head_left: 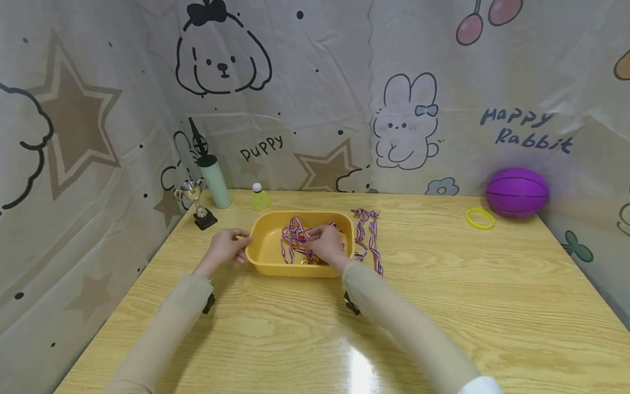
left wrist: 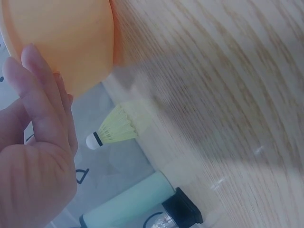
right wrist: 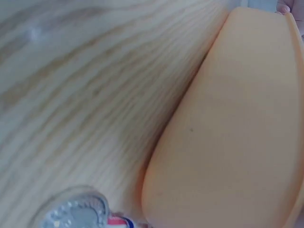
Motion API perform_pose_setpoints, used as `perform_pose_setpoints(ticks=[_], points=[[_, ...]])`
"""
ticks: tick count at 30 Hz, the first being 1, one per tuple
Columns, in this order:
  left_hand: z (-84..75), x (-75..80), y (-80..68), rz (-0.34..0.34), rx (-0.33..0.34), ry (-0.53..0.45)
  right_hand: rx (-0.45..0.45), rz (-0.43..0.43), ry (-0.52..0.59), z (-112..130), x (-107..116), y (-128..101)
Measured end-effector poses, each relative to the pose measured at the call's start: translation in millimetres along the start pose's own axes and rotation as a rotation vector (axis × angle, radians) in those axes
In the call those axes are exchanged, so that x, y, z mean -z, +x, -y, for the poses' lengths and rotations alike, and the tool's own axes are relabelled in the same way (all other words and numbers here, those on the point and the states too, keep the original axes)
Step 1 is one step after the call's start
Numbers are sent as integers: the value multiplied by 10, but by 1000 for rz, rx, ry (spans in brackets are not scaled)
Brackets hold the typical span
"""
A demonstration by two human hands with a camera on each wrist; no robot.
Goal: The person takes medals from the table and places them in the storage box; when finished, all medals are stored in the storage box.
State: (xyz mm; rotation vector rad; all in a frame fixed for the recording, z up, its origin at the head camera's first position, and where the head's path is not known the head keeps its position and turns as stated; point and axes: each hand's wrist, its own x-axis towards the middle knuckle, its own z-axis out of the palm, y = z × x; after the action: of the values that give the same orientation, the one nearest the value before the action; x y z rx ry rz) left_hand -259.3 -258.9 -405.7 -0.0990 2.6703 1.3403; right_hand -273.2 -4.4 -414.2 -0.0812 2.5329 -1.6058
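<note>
An orange-yellow plastic basin sits on the wooden table in front of the person. My left hand holds the basin's left end, thumb at the rim and fingers along the outer wall, as the left wrist view shows. My right hand reaches over the near rim into the basin, its fingers pinching a striped medal ribbon. Red, white and blue ribbons lie in a tangle there, with gold-coloured medal parts near the front wall. The right wrist view shows a silver medal on the table beside the basin.
More striped ribbons lie right of the basin. At the back left stand a small trophy cup, a pale green cylinder with a black top and a yellow shuttlecock. A yellow ring and purple ball are back right.
</note>
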Motion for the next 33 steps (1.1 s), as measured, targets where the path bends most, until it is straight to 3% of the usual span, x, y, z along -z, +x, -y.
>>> perform_pose_setpoints(ticks=[8,16,20,25,33], points=[[3,-4,-10,3,4,-11,66,-19,41,120,237,-32],[-22,1,-23,10,2,-13,48,-7,193,114,809,-96],[-37,10,-27,8,4,-2,5,-25,150,-23,1115,-121],[-33,7,-21,14,3,-6,-39,39,104,-289,1387,-184],[-16,-3,-14,12,4,-7,-136,142,60,-706,1489,-300]])
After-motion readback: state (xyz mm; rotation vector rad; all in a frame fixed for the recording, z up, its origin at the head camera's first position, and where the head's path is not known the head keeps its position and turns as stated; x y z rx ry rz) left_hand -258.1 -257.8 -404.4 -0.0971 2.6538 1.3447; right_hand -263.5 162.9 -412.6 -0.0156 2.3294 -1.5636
